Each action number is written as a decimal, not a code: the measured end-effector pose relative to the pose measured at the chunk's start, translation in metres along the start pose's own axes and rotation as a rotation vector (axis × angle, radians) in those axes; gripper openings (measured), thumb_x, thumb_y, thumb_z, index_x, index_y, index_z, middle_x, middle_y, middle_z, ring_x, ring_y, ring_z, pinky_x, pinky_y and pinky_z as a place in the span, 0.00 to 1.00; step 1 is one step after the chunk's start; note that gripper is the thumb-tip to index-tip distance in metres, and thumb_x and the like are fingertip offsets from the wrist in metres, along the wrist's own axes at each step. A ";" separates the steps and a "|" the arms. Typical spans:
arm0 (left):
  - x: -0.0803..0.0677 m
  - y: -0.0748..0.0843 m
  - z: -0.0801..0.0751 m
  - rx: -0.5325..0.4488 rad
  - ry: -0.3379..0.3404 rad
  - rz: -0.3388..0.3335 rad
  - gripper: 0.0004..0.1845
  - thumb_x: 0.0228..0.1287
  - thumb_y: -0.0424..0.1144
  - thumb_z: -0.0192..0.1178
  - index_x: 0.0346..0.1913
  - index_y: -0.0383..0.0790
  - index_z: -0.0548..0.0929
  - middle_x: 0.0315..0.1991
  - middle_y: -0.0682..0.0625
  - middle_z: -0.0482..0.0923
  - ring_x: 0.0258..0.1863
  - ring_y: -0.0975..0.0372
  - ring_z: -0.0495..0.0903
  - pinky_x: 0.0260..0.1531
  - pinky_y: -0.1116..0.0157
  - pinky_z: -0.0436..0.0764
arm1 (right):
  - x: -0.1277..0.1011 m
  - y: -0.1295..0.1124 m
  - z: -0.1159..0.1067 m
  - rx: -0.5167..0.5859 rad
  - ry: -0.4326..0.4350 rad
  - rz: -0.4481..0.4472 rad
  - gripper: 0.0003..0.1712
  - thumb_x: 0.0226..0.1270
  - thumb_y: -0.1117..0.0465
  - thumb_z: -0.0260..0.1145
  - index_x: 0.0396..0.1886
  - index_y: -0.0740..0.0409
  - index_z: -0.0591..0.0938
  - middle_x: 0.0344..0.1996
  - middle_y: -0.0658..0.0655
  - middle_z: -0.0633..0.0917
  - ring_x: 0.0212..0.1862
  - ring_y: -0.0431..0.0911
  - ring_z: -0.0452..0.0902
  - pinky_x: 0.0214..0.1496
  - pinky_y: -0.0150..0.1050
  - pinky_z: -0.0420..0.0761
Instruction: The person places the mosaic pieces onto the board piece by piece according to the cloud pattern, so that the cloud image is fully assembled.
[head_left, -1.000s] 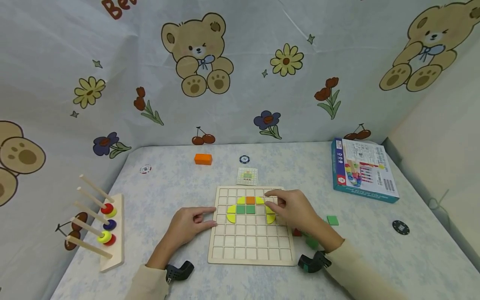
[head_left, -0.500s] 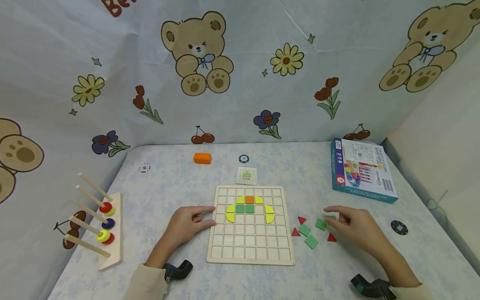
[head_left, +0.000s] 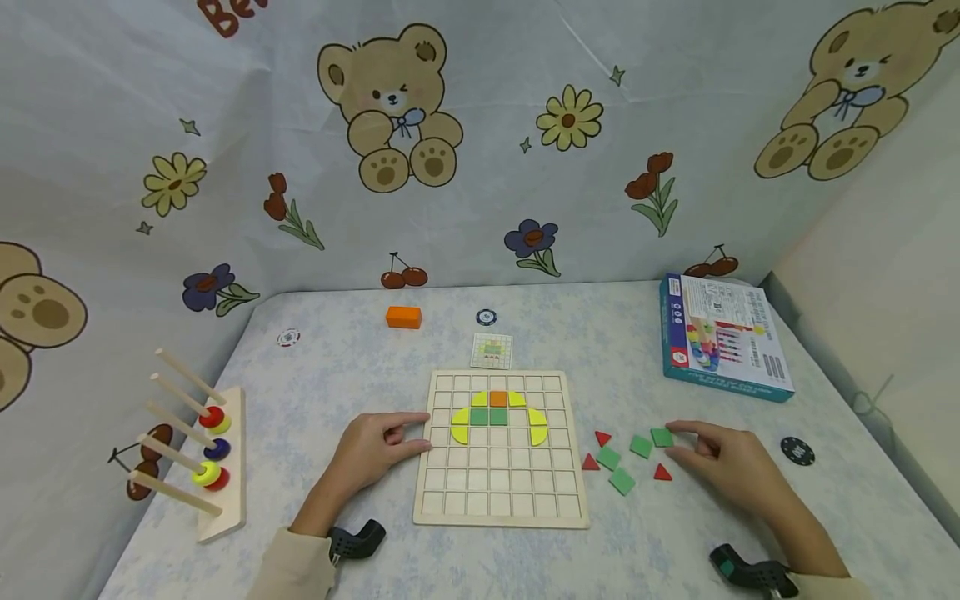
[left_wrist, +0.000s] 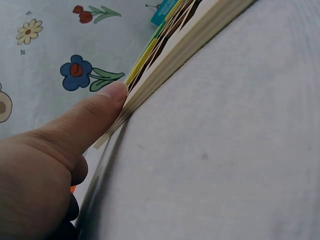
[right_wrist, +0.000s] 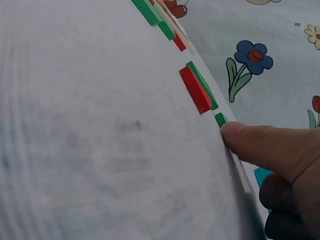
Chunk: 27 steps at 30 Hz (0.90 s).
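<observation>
The wooden grid board lies flat, bearing yellow quarter-round tiles, two green square tiles and an orange square tile. At its left edge, my left hand touches the side with thumb and forefinger extended; the left wrist view shows the thumb against the board's edge. To the board's right, my right hand pinches a green square tile between thumb and forefinger. In the right wrist view the thumb is right at that tile's edge.
Loose green squares and red triangles lie between the board and my right hand. Behind the board is a small pattern card. A peg stand, an orange block, chips and a blue box stand around.
My right hand has left the board's upper right and moved right to the loose tiles, where its fingertips are now at a green square. The left hand stays at the board's edge.
</observation>
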<state>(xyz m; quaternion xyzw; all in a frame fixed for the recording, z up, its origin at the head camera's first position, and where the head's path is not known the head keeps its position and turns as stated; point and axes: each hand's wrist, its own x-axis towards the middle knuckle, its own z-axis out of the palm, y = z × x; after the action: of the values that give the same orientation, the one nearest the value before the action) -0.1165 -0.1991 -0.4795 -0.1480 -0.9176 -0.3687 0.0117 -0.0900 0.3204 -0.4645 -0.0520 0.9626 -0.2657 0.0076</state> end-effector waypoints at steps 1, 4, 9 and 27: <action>0.000 -0.001 0.000 0.001 -0.001 -0.002 0.21 0.57 0.56 0.75 0.54 0.62 0.89 0.15 0.64 0.59 0.16 0.71 0.54 0.26 0.68 0.67 | 0.000 0.000 0.002 0.003 0.007 -0.002 0.23 0.66 0.45 0.75 0.55 0.50 0.88 0.16 0.46 0.68 0.21 0.40 0.61 0.23 0.36 0.60; -0.001 -0.002 -0.001 0.007 -0.004 -0.010 0.21 0.57 0.57 0.75 0.54 0.62 0.89 0.15 0.63 0.59 0.16 0.71 0.55 0.27 0.68 0.67 | 0.000 0.000 0.005 0.003 0.024 -0.005 0.23 0.67 0.43 0.73 0.55 0.49 0.88 0.16 0.45 0.68 0.21 0.40 0.60 0.23 0.36 0.59; -0.001 -0.003 -0.002 0.019 0.002 -0.011 0.21 0.56 0.58 0.75 0.53 0.63 0.89 0.15 0.64 0.59 0.16 0.71 0.55 0.26 0.68 0.67 | 0.001 -0.003 0.009 -0.015 0.051 -0.013 0.23 0.68 0.42 0.72 0.54 0.50 0.88 0.15 0.45 0.67 0.20 0.39 0.59 0.22 0.37 0.58; 0.000 0.000 0.000 0.007 -0.011 -0.005 0.21 0.57 0.57 0.75 0.54 0.61 0.89 0.14 0.63 0.58 0.16 0.71 0.54 0.25 0.68 0.66 | 0.020 -0.060 0.022 -0.039 0.018 -0.210 0.15 0.66 0.47 0.75 0.47 0.48 0.89 0.13 0.40 0.66 0.17 0.35 0.59 0.22 0.33 0.59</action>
<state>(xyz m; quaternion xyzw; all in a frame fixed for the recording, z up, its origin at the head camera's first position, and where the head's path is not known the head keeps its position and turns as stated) -0.1167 -0.1992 -0.4800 -0.1478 -0.9192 -0.3649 0.0065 -0.1031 0.2558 -0.4527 -0.1505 0.9569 -0.2465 -0.0301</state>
